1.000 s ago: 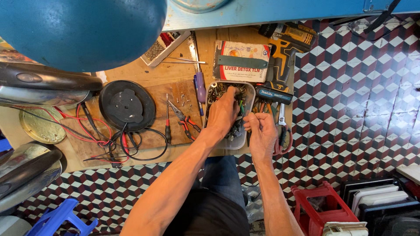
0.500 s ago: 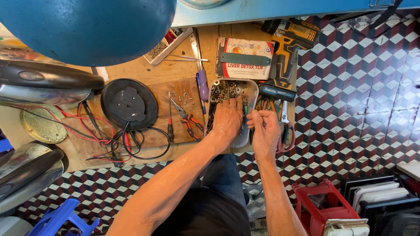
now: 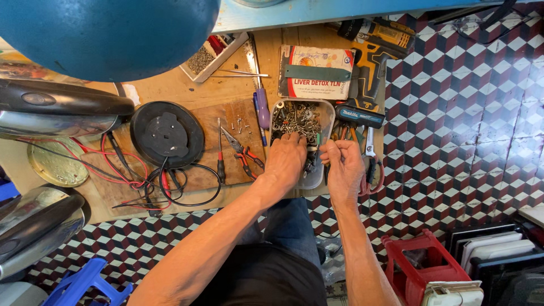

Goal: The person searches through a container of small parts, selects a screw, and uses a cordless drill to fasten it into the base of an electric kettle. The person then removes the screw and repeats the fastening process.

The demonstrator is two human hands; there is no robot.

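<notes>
left hand fingers curled, digging in screw tray; right hand fingertips pinching small part beside rim; best sift slowly.

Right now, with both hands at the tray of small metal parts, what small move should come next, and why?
Probably the left hand should spread the screws and nuts aside. It lies flat in the near end of the clear tray, where the parts are heaped and tangled. The right hand pinches something small at the rim, too small to tell, so a matching piece seems likely buried.

Both hands forward, fingers curled.
</notes>
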